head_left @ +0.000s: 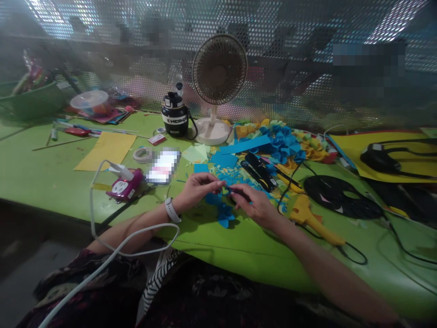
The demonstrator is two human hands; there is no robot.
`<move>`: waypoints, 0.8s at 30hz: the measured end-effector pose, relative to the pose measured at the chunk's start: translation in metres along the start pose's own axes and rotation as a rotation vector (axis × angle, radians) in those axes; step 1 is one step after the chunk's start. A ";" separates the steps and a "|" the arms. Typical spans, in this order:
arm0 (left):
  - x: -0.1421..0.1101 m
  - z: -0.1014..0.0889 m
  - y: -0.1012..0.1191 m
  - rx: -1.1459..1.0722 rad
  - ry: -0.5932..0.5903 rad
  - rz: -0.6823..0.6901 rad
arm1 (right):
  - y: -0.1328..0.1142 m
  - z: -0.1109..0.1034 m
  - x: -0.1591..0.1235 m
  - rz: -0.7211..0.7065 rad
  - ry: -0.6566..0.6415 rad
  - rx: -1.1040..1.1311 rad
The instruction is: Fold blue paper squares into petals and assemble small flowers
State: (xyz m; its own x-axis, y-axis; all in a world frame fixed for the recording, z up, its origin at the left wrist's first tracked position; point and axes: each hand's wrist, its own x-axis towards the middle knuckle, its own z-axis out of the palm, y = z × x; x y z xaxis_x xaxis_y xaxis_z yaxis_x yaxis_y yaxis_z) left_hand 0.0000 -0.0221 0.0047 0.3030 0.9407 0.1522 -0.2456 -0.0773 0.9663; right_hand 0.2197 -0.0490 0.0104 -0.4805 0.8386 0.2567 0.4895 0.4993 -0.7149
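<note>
Over the front middle of the table, my left hand (200, 189) and my right hand (251, 204) meet fingertip to fingertip. Both are closed in a pinch on a small blue-green paper piece (225, 191), whose exact shape is too small to make out. Something dark shows by the right fingers, but its kind is unclear. Just below the hands lies a blue paper flower (225, 216). Behind them spread blue paper scraps (235, 176), and a black stapler (260, 172) rests on these.
A yellow glue gun (316, 221) and black disc (341, 196) lie right. Left are a phone (164, 166), tape roll (142, 155) and purple power adapter (125, 186), with a white cable (136, 232) crossing my left forearm. A fan (220, 70) and black jug (175, 116) stand behind.
</note>
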 end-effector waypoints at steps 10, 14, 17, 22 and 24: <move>0.001 0.000 -0.001 0.011 0.013 -0.054 | -0.003 0.000 0.000 -0.102 0.036 -0.072; 0.000 0.001 -0.001 -0.003 0.018 -0.050 | -0.002 0.001 -0.001 -0.085 0.048 -0.079; 0.000 0.001 -0.001 0.003 0.025 -0.050 | -0.001 0.003 -0.001 -0.096 0.076 -0.101; -0.001 0.003 0.002 0.020 0.041 -0.058 | -0.001 0.003 -0.001 -0.117 0.098 -0.138; -0.001 0.003 0.003 0.022 0.044 -0.059 | -0.001 0.003 -0.001 -0.124 0.099 -0.145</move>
State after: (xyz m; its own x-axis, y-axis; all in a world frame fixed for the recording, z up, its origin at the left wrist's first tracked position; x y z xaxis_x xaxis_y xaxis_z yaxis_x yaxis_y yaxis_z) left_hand 0.0018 -0.0243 0.0084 0.2759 0.9573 0.0862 -0.2085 -0.0280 0.9776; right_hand 0.2173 -0.0507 0.0096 -0.4729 0.7825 0.4049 0.5342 0.6201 -0.5745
